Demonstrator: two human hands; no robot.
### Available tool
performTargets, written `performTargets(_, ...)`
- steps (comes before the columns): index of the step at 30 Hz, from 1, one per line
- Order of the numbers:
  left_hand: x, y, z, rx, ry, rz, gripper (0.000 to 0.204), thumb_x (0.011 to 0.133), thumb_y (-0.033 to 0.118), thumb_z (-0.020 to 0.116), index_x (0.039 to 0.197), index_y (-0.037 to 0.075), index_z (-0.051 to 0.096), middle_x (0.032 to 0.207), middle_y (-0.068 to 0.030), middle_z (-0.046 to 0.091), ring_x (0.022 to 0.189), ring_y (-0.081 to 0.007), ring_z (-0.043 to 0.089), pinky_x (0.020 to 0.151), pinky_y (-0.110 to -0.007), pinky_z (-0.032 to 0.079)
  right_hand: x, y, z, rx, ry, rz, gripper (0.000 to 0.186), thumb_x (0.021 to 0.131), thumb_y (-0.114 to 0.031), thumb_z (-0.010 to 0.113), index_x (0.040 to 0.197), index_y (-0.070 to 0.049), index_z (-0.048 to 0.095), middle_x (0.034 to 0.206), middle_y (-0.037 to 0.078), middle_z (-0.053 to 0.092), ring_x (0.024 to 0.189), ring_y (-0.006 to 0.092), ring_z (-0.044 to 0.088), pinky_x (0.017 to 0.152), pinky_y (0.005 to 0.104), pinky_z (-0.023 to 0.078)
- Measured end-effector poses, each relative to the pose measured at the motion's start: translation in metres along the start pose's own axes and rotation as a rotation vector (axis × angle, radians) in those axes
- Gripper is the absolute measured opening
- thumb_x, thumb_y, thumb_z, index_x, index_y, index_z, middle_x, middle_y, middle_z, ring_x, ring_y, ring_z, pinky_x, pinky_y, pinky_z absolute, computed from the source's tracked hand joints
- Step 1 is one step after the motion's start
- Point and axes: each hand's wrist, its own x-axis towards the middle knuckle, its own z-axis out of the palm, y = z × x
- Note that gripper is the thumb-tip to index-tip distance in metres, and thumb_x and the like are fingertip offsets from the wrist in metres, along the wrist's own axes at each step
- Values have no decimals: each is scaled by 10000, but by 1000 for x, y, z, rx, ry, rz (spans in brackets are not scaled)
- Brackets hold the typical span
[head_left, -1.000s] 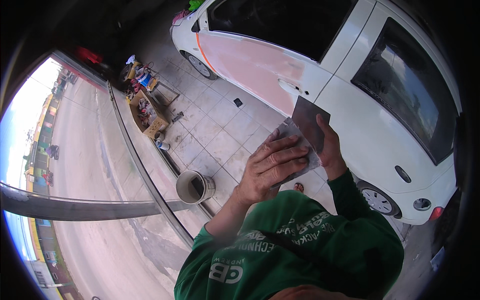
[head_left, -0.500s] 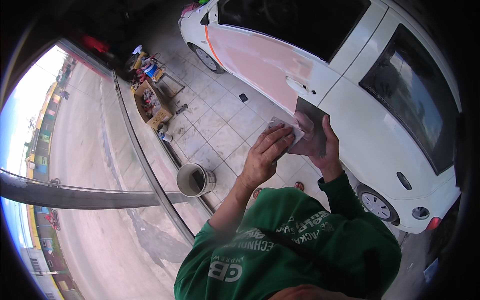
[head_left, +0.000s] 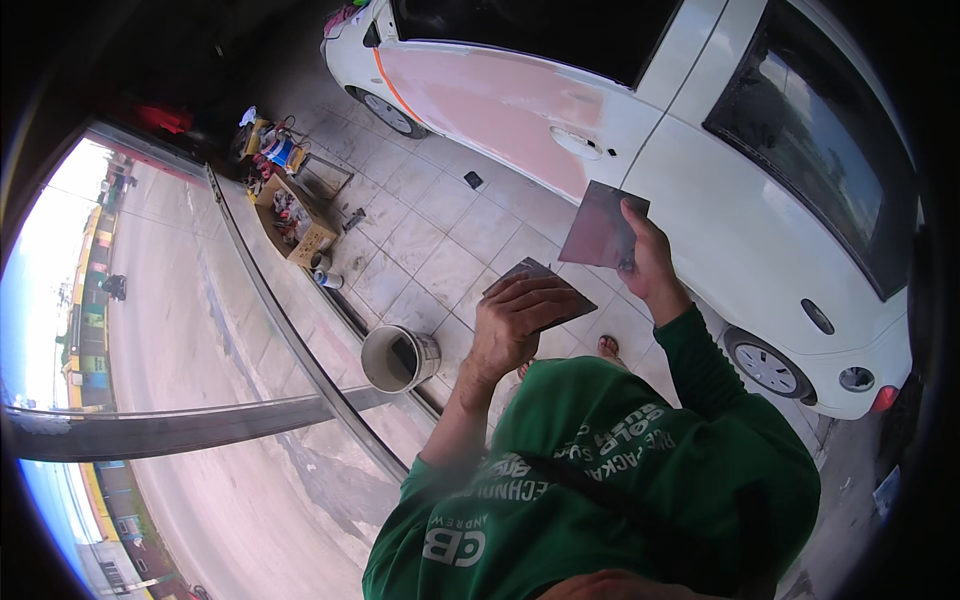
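Note:
My left hand (head_left: 510,325) grips a dark, thin, flat square piece (head_left: 534,268) with its fingers laid over the top face. My right hand (head_left: 655,265) holds a second dark thin square plate (head_left: 592,222) by its edge, thumb on its face, higher up and to the right. The two pieces are apart. Beyond them stands a white car (head_left: 750,190), whose door has a large matte pink patch (head_left: 480,100) with an orange strip at its front edge.
A glass partition with a metal frame (head_left: 300,360) runs along my left, with a street outside. A white bucket (head_left: 428,352), cans (head_left: 328,280), a cardboard box (head_left: 312,242) and a cluttered stand (head_left: 278,148) line it. My sandaled foot (head_left: 608,346) is on the tiled floor (head_left: 410,245).
My hands have drawn apart: the piece in my left hand was laid on the plate in my right hand, and that plate is now raised clear of it.

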Motion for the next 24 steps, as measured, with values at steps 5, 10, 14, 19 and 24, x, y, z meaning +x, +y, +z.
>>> performTargets(5,32,31,-20,-130,359,126,341,761,-55,694,1088,39,711,1166,-132,725,1163,-352,670,1045,-439,506,-12,6,12,246,-254,97,412,1023,-282,606,1332,-16,546,1247,101,657,1124,239,661,960,402,557)
performTargets(10,21,-21,6,86,231,-64,481,772,-130,632,1229,19,654,1255,-150,674,1231,-356,618,1035,-438,518,-19,26,16,433,-478,226,436,1066,-278,487,1400,1,505,1313,139,630,1175,252,647,1018,402,541)
performTargets(14,28,-25,-49,312,-321,-87,318,840,8,576,1064,151,750,1052,-32,732,966,-256,686,879,-386,528,-21,-5,-18,297,-385,138,443,1062,-264,495,1407,14,500,1332,146,625,1181,252,648,1038,422,529)
performTargets(19,108,130,-143,552,-694,171,223,848,116,602,1012,64,744,888,-159,695,883,-356,677,933,-548,520,-13,-24,-27,217,-288,63,453,1028,-273,586,1373,13,518,1298,122,633,1143,223,667,991,407,572)
performTargets(24,136,177,-140,920,-607,504,205,838,132,618,968,29,739,881,-181,690,879,-373,676,925,-592,521,-17,-28,-23,158,-247,103,450,1045,-266,550,1392,16,503,1293,139,638,1138,241,671,987,413,572)
